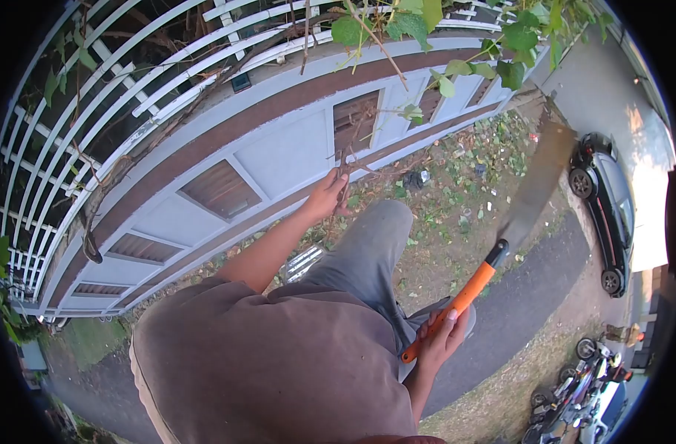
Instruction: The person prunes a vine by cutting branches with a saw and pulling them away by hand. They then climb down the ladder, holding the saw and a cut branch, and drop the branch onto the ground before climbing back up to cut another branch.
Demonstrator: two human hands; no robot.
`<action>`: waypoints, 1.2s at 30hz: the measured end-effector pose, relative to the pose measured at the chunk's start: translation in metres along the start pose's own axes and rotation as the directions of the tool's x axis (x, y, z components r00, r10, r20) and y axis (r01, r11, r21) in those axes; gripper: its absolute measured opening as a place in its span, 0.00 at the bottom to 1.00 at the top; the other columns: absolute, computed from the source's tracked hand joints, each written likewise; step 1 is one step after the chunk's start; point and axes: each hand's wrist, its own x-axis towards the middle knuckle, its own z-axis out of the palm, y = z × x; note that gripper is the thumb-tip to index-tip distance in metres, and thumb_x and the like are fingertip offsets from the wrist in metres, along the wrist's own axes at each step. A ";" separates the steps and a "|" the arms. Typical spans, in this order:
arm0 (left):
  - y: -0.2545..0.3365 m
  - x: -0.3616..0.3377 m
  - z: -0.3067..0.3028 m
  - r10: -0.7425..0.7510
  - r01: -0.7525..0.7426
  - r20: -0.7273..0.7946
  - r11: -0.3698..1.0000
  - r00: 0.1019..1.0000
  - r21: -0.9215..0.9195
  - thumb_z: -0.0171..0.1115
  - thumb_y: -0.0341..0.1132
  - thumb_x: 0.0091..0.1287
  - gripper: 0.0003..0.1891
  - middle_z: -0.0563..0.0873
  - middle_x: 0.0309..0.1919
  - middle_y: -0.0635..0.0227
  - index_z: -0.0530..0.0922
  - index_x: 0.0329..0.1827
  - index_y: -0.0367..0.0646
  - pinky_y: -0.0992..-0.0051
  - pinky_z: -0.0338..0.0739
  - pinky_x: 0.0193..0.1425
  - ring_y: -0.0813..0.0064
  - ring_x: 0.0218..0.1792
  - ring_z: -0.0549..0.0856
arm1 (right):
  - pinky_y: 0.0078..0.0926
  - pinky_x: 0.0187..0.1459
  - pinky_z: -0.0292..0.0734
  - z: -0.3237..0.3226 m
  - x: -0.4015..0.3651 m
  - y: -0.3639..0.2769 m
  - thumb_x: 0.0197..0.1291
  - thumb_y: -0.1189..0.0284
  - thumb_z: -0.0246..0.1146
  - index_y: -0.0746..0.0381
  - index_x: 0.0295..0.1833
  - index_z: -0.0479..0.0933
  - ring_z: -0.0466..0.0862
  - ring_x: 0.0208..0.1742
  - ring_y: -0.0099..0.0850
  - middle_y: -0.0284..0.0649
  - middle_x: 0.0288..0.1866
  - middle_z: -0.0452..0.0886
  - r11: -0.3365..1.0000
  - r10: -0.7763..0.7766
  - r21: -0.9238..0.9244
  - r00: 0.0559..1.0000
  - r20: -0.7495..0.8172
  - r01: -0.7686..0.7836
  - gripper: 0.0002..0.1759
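Note:
My right hand (pixel 440 337) is wrapped round the orange handle of a machete (pixel 536 181). Its wide blade points up and to the right, away from my body, and is smeared by motion. On the other side, my left hand (pixel 328 194) is closed round a bundle of thin brown twigs (pixel 345 177) in front of the wall. The twigs stick out above and below the fingers. Green leafy vines (pixel 416 26) hang at the top of the view, apart from both hands.
White slatted railing (pixel 168 92) runs above the pale wall (pixel 293 148) with brown panels. Cut leaves (pixel 456 192) litter the ground far below. A dark car (pixel 608 214) and several motorcycles (pixel 575 392) stand at the right. A metal ladder step (pixel 302 263) shows beside my leg.

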 end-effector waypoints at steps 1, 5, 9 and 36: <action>0.006 -0.006 0.002 -0.118 0.121 0.029 0.983 0.993 -0.138 0.48 0.49 0.88 0.15 0.78 0.35 0.71 0.72 0.60 0.47 0.75 0.75 0.29 0.80 0.29 0.80 | 0.16 0.20 0.65 -0.002 -0.002 0.001 0.86 0.60 0.51 0.63 0.76 0.64 0.68 0.20 0.17 0.33 0.30 0.70 0.996 -0.086 0.009 0.995 -0.040 0.087 0.24; 0.000 0.001 -0.015 -0.214 0.232 0.091 0.867 0.973 -0.441 0.44 0.52 0.89 0.20 0.75 0.35 0.71 0.72 0.69 0.50 0.81 0.64 0.23 0.81 0.27 0.71 | 0.17 0.22 0.67 -0.006 0.002 -0.006 0.86 0.59 0.51 0.63 0.77 0.61 0.69 0.22 0.19 0.36 0.33 0.71 0.939 -0.344 -0.039 0.935 -0.080 0.342 0.25; -0.003 0.006 -0.017 -0.247 0.252 0.089 0.779 0.965 -0.575 0.44 0.50 0.89 0.20 0.74 0.34 0.71 0.72 0.71 0.50 0.82 0.61 0.23 0.81 0.27 0.70 | 0.17 0.21 0.67 0.004 0.006 -0.013 0.84 0.60 0.54 0.66 0.78 0.60 0.69 0.23 0.19 0.36 0.33 0.72 0.926 -0.377 -0.014 0.921 -0.103 0.377 0.28; -0.160 -0.038 -0.235 -0.643 0.544 -0.158 0.734 0.749 -0.407 0.53 0.51 0.85 0.18 0.79 0.29 0.76 0.79 0.47 0.46 0.75 0.76 0.29 0.81 0.25 0.76 | 0.18 0.20 0.65 -0.055 0.044 0.114 0.81 0.61 0.61 0.54 0.64 0.70 0.69 0.19 0.20 0.34 0.30 0.72 0.703 0.533 0.446 0.825 0.187 -0.555 0.15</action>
